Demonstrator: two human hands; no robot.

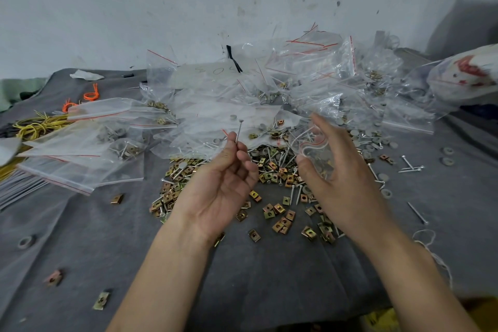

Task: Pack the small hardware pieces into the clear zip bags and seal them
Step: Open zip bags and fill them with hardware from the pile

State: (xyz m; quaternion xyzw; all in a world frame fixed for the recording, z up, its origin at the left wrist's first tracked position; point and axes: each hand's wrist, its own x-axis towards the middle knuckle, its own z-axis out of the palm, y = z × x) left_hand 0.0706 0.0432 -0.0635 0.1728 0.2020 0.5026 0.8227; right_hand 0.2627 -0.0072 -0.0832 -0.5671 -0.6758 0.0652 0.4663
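Observation:
My left hand [225,183] is raised palm-up and pinches a silver screw [238,132] upright between thumb and fingertips. To its right, my right hand [334,170] holds a small clear zip bag [312,147] with grey washers inside, its mouth facing the screw. Under both hands lies a heap of brass-coloured square clip nuts [272,172] mixed with screws on a grey cloth [269,277]. Grey washers [369,140] lie scattered to the right.
A mound of filled clear zip bags [269,83] with red seal lines stands behind the hands against a white wall. A stack of flat bags [80,170] lies at left beside yellow wire [37,127] and orange ties [90,94]. Loose screws [417,213] lie at right.

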